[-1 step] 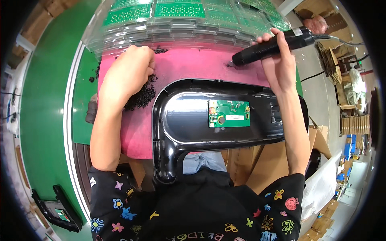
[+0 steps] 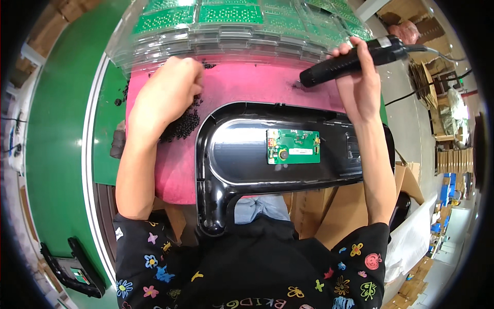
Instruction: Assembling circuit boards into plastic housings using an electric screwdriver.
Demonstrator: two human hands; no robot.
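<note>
My right hand (image 2: 358,77) is wrapped round a black corded electric screwdriver (image 2: 329,71), which tilts with its tip end down to the left over the pink mat. Curled closed, my left hand (image 2: 167,95) is above a heap of small black screws (image 2: 184,125); whatever its fingertips pinch is hidden. Between my forearms lies a glossy black plastic housing (image 2: 236,154), its open side up. A green circuit board (image 2: 293,147) sits inside the housing, and neither hand touches it. My right forearm crosses over the housing's right end.
Stacked clear plastic trays (image 2: 221,38) with green circuit boards stand along the far edge of the pink mat (image 2: 172,185). At lower left, a second black housing (image 2: 72,268) with a board rests on the green table (image 2: 62,154). Cardboard (image 2: 339,208) is below right.
My left hand has shifted very slightly to the right. The screwdriver in my right hand has also moved a little to the right. The housing and board look nearly unchanged.
</note>
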